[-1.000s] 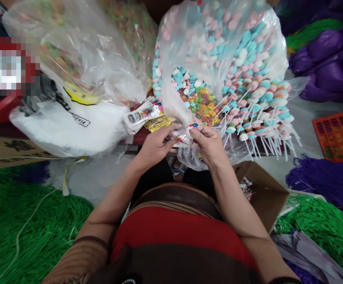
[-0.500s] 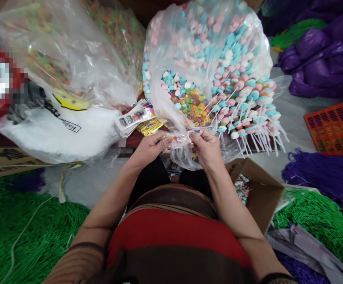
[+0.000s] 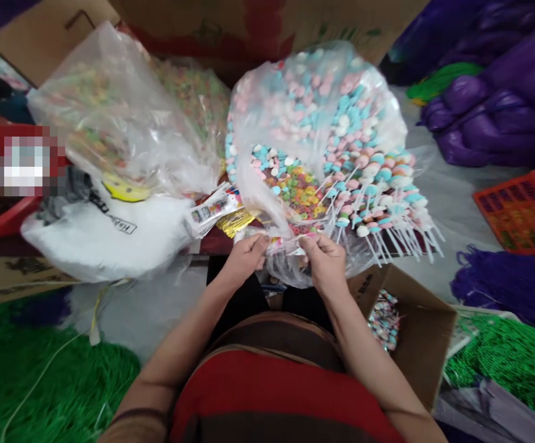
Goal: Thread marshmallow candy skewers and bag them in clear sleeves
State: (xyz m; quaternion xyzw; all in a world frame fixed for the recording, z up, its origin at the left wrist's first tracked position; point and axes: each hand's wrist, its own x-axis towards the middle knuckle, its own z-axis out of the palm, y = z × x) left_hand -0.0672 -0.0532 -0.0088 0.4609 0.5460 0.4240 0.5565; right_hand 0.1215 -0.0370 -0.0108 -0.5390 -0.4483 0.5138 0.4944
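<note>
Between my two hands is a small clear printed plastic packet (image 3: pixel 280 242); what lies inside it is blurred. The fingers of my left hand (image 3: pixel 245 258) pinch its left end. My right hand (image 3: pixel 328 258) grips the other end between thumb and bent fingers. Just beyond the hands, ring-shaped gummies (image 3: pixel 302 192) lie in a pile beside pink, blue and white candies (image 3: pixel 272 154). To the right are stacked candy skewers (image 3: pixel 385 184) with white sticks pointing toward me. Flat printed packets (image 3: pixel 214 210) and gold twist ties (image 3: pixel 236 223) lie to the left of the packet.
Large clear bags of candies (image 3: pixel 304 92) and ring gummies (image 3: pixel 96 117) stand at the back. A white plastic bag (image 3: pixel 110 240) is at the left. An open cardboard box (image 3: pixel 422 332) with wrapped sweets sits low right. An orange crate (image 3: pixel 516 215) is farther right.
The camera view has tilted up, so the table contents sit lower and the cardboard behind shows. Both hands still grip the packet, which now looks flatter and straighter between them.
</note>
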